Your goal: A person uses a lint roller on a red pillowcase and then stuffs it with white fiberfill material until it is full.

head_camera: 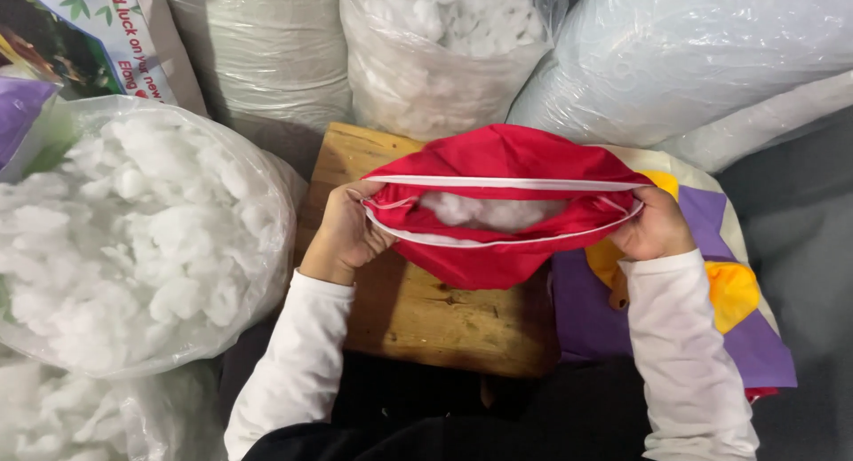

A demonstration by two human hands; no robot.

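Wooden board point(418, 319) low in the middle, ringed by clear bags of white stuffing point(133, 239); purple-yellow fabric point(711, 292) on the right. Red cover point(502, 203) sits above the board, zip open, stuffing visible inside. Left hand point(342, 234) and right hand point(653, 226) each pinch one end of the opening, fingers closed on cloth.

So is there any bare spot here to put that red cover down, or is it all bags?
The wooden board is bare below the red cover, between the two sleeves. Its top left corner, by the left hand, is bare too. The grey surface at far right is open. Elsewhere it is crowded: stuffing bags at left and along the top, purple and yellow fabric under the right hand.
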